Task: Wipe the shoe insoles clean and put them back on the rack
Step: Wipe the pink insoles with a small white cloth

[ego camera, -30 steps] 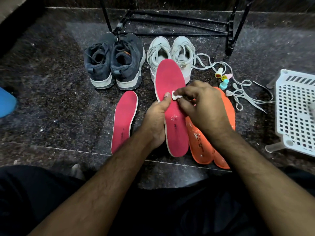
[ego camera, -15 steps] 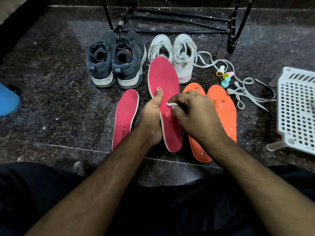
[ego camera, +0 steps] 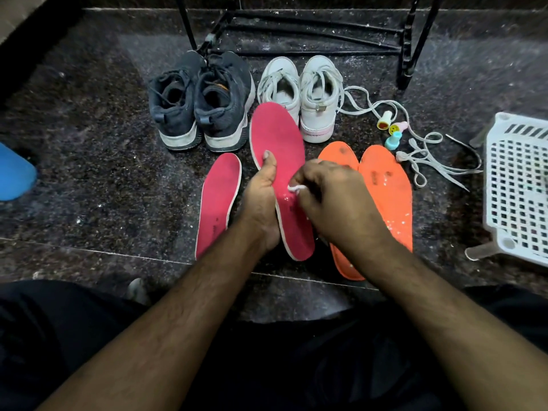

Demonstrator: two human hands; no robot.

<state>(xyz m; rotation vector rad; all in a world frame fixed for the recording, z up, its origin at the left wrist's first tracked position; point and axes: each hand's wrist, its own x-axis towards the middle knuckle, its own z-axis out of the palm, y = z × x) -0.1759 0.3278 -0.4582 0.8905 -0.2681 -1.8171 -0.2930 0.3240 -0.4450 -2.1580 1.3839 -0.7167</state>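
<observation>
In the head view, a red insole (ego camera: pixel 278 161) is gripped along its left edge by the left hand (ego camera: pixel 261 209), with the thumb laid across its upper face and the fingers hidden beneath it. The insole is held lifted and tilted, its toe end pointing away from the person. A small white wad of cloth or tissue (ego camera: pixel 296 188) is pinched in the curled fingers of the right hand (ego camera: pixel 335 206) and pressed against the insole's middle, where wet specks are seen. To the left of the left hand, a second red insole (ego camera: pixel 218 200) lies flat on the floor (ego camera: pixel 89 173). Beneath and to the right of the right hand, two orange insoles (ego camera: pixel 388 191) lie side by side, partly covered by the right wrist. Beyond the hands, a pair of dark sneakers (ego camera: pixel 201 102) and a pair of white sneakers (ego camera: pixel 308 90) stand in front of the black rack (ego camera: pixel 409 48). Loose white laces (ego camera: pixel 427 155) and three small coloured stampers (ego camera: pixel 393 129) lie further right, and a white plastic basket (ego camera: pixel 516 188) is seen at the far right. A blue object (ego camera: pixel 14 173) is seen far left.
</observation>
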